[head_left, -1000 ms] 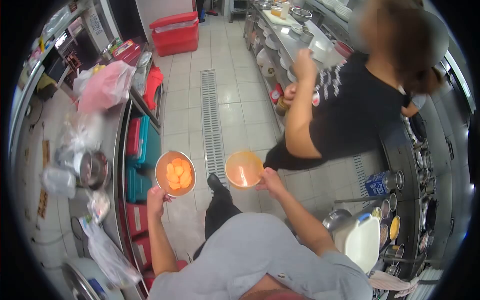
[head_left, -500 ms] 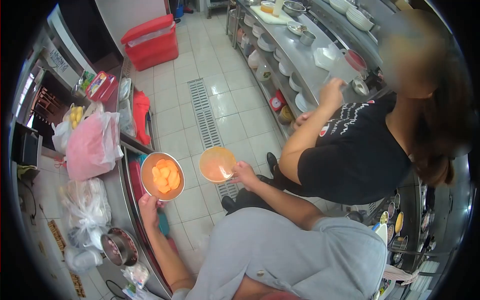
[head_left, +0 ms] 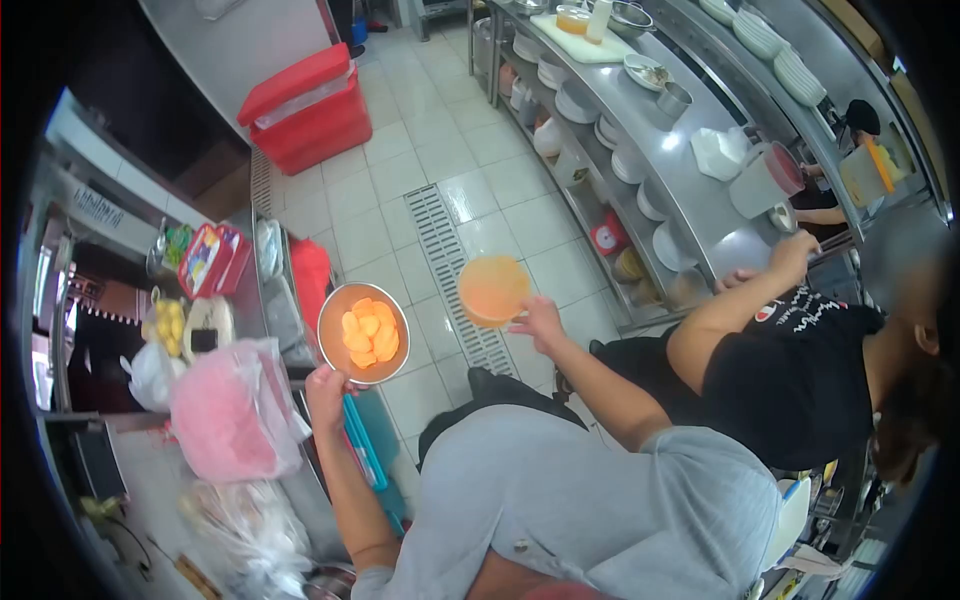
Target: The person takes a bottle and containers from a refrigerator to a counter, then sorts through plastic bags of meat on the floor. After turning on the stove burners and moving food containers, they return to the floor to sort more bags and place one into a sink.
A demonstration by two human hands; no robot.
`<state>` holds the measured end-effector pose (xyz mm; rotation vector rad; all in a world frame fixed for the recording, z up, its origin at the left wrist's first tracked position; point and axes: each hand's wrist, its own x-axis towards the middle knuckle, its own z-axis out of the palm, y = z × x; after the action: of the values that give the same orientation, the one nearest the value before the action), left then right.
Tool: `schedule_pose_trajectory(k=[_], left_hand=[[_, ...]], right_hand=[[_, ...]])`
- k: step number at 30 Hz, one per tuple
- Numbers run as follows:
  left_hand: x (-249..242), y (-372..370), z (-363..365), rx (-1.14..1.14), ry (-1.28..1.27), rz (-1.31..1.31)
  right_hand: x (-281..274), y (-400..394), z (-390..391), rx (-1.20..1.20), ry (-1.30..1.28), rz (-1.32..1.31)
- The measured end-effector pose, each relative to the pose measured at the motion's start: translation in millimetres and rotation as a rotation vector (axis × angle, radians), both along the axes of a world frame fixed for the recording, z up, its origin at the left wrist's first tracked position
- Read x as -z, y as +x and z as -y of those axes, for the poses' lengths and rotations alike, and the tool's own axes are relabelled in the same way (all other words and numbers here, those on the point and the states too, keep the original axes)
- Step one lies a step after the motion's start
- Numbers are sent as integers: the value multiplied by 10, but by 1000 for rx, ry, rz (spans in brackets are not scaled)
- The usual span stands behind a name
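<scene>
My left hand is closed on the near rim of a metal bowl, which it carries over the floor. Orange slices, rounded and smooth, lie in a heap inside. Out to the other side, my right hand grips the edge of a round translucent plastic container with an orange tint. The container hangs above the floor drain, level with the bowl and apart from it.
A co-worker in a black T-shirt stands close on the right at a steel counter. Left of me, a counter bears a pink plastic bag and other bags. A red bin stands ahead, beside the tiled aisle with its drain grate.
I have moved forward along the aisle, so the pink bag and left counter sit lower in view. Both hands keep hold of their vessels. The co-worker now appears farther right.
</scene>
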<state>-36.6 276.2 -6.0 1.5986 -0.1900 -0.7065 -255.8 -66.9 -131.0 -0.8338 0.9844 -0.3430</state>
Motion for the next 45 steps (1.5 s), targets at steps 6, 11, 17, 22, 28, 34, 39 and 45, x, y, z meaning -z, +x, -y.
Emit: schedule_pose_trajectory(k=[6, 11, 17, 22, 28, 34, 39, 45], left_hand=[[2, 1270, 751, 88, -3, -28], [276, 2436, 1845, 300, 39, 3], [161, 3236, 3610, 635, 70, -20], [141, 3415, 5043, 816, 141, -4], [229, 3173, 6839, 879, 196, -74], [253, 2910, 8754, 1001, 186, -56], [300, 2623, 10023, 1106, 189, -82], [767, 2414, 11156, 1280, 233, -142]], right_hand=[[-188, 1001, 1162, 250, -97, 23], [-394, 1435, 1846, 502, -128, 11], [-572, 1643, 2551, 940, -88, -30], [-846, 1929, 3222, 1001, -61, -3], [-671, 1836, 4536, 1016, -140, 34], [-684, 1526, 5679, 1162, -137, -120], [-810, 1426, 6305, 1273, -160, -199], [-671, 1480, 6645, 1185, -119, -231]])
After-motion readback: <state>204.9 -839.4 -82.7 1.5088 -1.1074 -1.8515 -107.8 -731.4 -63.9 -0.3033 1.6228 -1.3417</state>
